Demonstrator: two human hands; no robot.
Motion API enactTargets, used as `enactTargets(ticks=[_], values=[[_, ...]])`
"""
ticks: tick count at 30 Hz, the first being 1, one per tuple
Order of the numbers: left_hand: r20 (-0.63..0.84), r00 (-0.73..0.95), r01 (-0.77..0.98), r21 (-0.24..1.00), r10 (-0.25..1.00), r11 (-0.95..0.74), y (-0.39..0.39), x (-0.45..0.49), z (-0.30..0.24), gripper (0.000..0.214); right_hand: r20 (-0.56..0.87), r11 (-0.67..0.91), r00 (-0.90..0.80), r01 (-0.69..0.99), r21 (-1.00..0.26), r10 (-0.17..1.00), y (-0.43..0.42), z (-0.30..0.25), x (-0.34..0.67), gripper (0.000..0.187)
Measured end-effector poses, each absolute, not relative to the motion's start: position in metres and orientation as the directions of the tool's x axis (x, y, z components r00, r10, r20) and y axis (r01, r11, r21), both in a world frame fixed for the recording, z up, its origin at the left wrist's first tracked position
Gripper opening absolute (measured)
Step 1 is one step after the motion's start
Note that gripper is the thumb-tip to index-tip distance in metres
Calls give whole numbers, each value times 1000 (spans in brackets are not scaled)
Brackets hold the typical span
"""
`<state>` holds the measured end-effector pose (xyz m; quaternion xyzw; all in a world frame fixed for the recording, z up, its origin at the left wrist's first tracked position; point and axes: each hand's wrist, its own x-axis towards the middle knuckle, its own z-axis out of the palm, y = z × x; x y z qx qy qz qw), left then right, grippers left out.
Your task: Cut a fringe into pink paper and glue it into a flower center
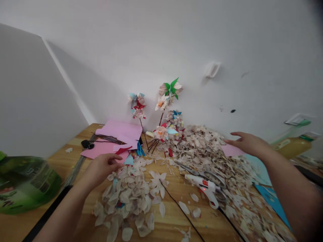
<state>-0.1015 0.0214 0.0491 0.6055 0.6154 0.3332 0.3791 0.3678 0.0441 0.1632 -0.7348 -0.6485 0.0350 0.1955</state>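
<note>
A: what're the hands up to rn?

B: L hand [103, 171] is loosely curled, small gap btwn thumb + fingers, nothing in it afaict. It's just over the far L edge of the petal pile [131, 191], by a bit of pale blue paper [129, 160]; can't tell if it's touching. R hand [246, 144] is open w/ fingers spread, holding nothing, above the brown heap [204, 148].

A: and the flower?

B: Pale flower [158, 181] w/ a long dark stem [176, 202] lies on the worktop [156, 232], just R of the petals.

A: much in the way?

B: Yep. Glue gun [204, 190] w/ a red light on, lying partly over the scissors [214, 178], cord [230, 223] running to the bottom edge. Pink paper [118, 129] at back L, finished-looking blooms [163, 132] by the wall [113, 60], blue sheet [274, 205] under the R arm.

A: any brands/labels?

B: Green bottle [27, 185] far L has pale print, too blurry tbh. Yellow bottle [292, 147] far R has a label, also unreadable.
</note>
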Motion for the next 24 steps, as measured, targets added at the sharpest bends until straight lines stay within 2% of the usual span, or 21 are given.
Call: enactTargets(ticks=[3, 5, 6, 7, 8, 10, 12, 15, 18, 24], values=[[-61, 0, 356, 933, 998, 57, 17, -91, 59, 36, 146, -183, 236, 934, -306, 961, 36, 161, 367, 36], [-58, -11, 264, 963, 998, 59, 13, -81, 64, 37, 74, -140, 175, 930, -341, 982, 27, 157, 347, 31], [-57, -8, 223, 973, 998, 58, 11, -75, 66, 38, 32, -103, 124, 920, -378, 992, 22, 155, 332, 23], [-58, -3, 187, 981, 998, 57, 8, -69, 67, 38, -33, -53, 42, 898, -437, 999, 16, 152, 314, 23], [-61, 4, 153, 986, 998, 59, 5, -62, 68, 37, -129, 21, -114, 823, -568, 985, 9, 149, 293, 34], [-71, 16, 80, 994, 997, 69, -1, -51, 68, 34, -239, 54, -311, 704, -708, 920, -3, 141, 247, 37], [-79, 30, 12, 997, 996, 79, -8, -41, 68, 31, -262, 79, -426, 634, -769, 866, -14, 129, 204, 37], [-111, 57, -117, 986, 992, 117, -17, -30, 69, 30, -246, 85, -507, 543, -835, 826, -21, 106, 156, 41], [-141, 70, -200, 968, 988, 152, -22, -25, 72, 32, -210, 52, -465, 491, -870, 860, -19, 86, 133, 10], [-100, 116, -10, 995, 988, 102, -18, -31, 70, 38, -208, 33, -403, 516, -856, 891, -21, 96, 157, 11]])
